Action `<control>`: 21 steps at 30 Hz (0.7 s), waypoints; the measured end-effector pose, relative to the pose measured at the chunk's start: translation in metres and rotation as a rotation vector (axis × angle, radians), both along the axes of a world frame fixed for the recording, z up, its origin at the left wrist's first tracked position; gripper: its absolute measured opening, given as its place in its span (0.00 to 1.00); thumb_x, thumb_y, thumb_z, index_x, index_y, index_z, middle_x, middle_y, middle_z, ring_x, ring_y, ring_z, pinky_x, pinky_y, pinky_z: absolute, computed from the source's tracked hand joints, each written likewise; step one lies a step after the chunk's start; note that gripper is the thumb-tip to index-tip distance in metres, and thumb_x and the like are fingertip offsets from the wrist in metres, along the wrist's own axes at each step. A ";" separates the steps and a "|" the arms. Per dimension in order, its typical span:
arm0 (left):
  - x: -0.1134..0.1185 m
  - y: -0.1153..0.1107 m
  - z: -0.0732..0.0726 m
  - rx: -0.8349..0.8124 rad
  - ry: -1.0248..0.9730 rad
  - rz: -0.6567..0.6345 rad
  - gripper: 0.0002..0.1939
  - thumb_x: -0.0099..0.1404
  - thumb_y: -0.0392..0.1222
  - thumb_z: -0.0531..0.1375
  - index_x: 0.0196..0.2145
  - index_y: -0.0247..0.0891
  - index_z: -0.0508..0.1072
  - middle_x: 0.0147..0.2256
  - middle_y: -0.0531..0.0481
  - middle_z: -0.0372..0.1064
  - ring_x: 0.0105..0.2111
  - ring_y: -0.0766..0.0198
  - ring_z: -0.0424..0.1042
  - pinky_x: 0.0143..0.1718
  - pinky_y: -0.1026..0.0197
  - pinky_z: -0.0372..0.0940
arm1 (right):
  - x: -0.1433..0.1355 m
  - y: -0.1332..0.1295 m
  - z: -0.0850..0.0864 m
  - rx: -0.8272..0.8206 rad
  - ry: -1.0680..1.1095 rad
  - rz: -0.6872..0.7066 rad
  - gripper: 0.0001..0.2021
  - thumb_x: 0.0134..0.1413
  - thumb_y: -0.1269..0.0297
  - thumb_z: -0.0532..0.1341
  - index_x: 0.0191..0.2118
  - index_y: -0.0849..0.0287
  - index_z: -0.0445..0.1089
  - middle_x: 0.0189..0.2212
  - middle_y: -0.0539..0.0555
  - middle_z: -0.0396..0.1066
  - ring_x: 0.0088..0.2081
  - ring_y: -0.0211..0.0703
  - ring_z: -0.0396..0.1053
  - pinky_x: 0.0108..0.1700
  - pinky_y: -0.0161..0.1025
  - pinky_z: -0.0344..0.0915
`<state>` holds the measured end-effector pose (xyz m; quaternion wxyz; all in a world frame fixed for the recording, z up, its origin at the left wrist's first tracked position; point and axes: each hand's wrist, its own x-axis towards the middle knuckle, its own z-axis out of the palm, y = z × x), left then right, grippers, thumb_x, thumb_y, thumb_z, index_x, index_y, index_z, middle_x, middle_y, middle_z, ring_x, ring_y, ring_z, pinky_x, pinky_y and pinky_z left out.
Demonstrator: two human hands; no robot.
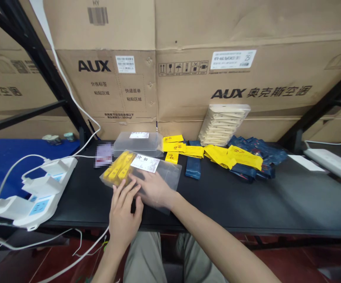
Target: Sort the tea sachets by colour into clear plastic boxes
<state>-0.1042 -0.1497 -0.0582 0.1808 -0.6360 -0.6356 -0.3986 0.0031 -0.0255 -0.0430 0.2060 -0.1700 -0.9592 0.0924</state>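
Note:
A clear plastic sleeve-like pouch point(167, 177) lies tilted at the front of the black table, with a white printed label point(145, 163) on top. Several yellow packets point(121, 169) sit side by side at its left end. My right hand point(154, 186) reaches in from the right under the clear film, its fingers extended towards the packets; part of the fingertips is hidden beneath the label. My left hand point(125, 208) rests on the pouch's near edge, fingers stretched over the packets and thumb apart. Behind the pouch lies a clear plastic case point(138, 144) with a label.
Loose yellow packets point(219, 155) and dark blue packets point(253, 151) lie to the right. A stack of cream packets point(223, 124) leans against cardboard boxes point(185, 90). Power strips point(48, 196) with white cables stand left, another point(335, 161) right. Black metal posts frame the table.

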 end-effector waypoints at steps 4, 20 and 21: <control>0.000 0.001 0.000 0.002 0.009 0.002 0.17 0.68 0.34 0.55 0.54 0.41 0.68 0.55 0.46 0.71 0.63 0.50 0.59 0.65 0.36 0.52 | 0.001 0.001 0.000 -0.041 -0.008 0.005 0.30 0.62 0.56 0.59 0.66 0.60 0.57 0.61 0.67 0.61 0.63 0.57 0.58 0.60 0.56 0.58; 0.000 0.001 -0.001 0.019 -0.034 0.024 0.15 0.68 0.34 0.54 0.51 0.42 0.70 0.53 0.46 0.72 0.63 0.52 0.61 0.65 0.37 0.54 | 0.034 0.014 0.004 -0.130 0.050 0.003 0.13 0.65 0.63 0.58 0.49 0.62 0.72 0.46 0.60 0.74 0.49 0.50 0.70 0.54 0.48 0.65; 0.000 0.001 -0.001 0.017 -0.039 0.025 0.15 0.68 0.34 0.54 0.51 0.42 0.70 0.53 0.46 0.72 0.63 0.52 0.61 0.65 0.37 0.54 | 0.043 0.017 0.005 -0.124 0.065 -0.006 0.12 0.65 0.63 0.57 0.48 0.62 0.73 0.45 0.60 0.75 0.49 0.50 0.70 0.53 0.48 0.65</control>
